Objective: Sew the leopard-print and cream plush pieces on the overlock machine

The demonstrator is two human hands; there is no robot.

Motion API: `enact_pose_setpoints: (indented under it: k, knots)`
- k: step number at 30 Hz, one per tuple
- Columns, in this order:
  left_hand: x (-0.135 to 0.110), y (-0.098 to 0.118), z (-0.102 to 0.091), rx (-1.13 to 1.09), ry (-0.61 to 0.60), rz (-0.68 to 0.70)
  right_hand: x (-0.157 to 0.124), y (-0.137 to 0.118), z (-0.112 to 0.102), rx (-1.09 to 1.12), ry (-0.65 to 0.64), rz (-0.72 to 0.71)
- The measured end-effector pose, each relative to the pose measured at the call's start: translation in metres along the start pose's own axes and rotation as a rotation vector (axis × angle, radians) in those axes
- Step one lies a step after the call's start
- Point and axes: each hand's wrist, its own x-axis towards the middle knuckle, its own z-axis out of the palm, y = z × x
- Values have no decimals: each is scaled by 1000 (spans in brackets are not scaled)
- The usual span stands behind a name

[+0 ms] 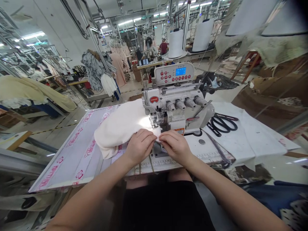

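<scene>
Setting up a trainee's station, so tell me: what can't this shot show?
Head view:
- Edge of the cream fabric: hidden under the left hand and right hand.
- Blue display on the overlock machine: too small to read.
- What the distant co-worker handles: too small, partly hidden by machinery.

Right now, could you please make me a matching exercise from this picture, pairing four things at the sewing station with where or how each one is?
Things
1. Cream fabric
2. Right hand
3. Scissors
4. Display screen

Places and states
A. Glowing blue on the sewing machine
B. Lying on white cloth
C. Bunched against the presser foot
D. Pinching a fabric edge next to the left hand

Pairs: 1-C, 2-D, 3-B, 4-A
</scene>
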Motion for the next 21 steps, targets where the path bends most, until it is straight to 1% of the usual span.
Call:
enact_pose_setpoints:
  k: [5, 9, 12, 15, 17, 19, 21]
  knots:
    - [-5, -8, -9, 88, -76, 62, -4, -2, 1, -15, -28, 11]
    - [-6, -15, -11, 60, -119, 56, -2, 1, 4, -31, -40, 9]
    - [2, -20, -11, 1, -182, -27, 9, 5, 5, -122, -66, -4]
    - [12, -25, -10, -21, -242, -120, 22, 5, 3, -272, -112, -8]
    - [19, -28, -9, -12, -263, -167, 24, 3, -1, -336, -145, -5]
    - [26, -32, -7, 11, -280, -215, 15, 2, -5, -343, -141, 9]
    - [33, -37, -4, 28, -287, -274, -6, 3, -6, -314, -97, 40]
